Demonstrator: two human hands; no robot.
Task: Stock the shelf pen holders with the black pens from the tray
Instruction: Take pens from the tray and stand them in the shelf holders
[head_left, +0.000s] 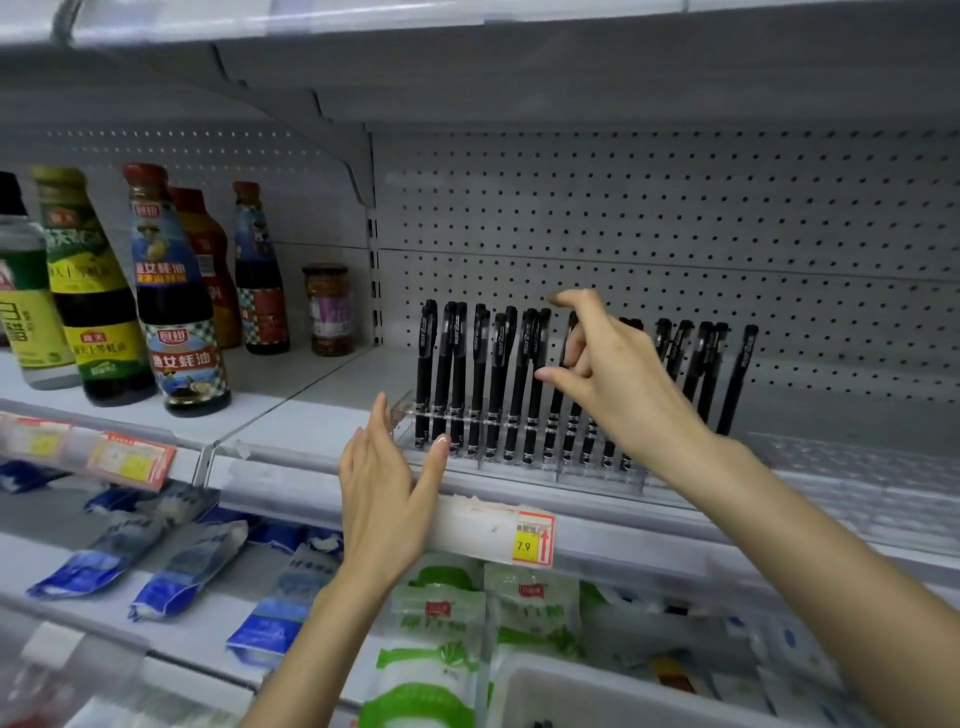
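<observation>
Hands open — left hand (387, 493) touching the pen holder (597, 475), right hand (618, 379) spread over black pens (496, 374).

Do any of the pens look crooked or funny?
Yes. The black pens at the right end of the clear holder lean to the right, the last one most, while those at the left end stand nearly straight.

Grey pegboard back panel (675, 208); white metal shelf (311, 405); sauce bottles (176, 291) left; bagged goods (441, 649) below.
</observation>
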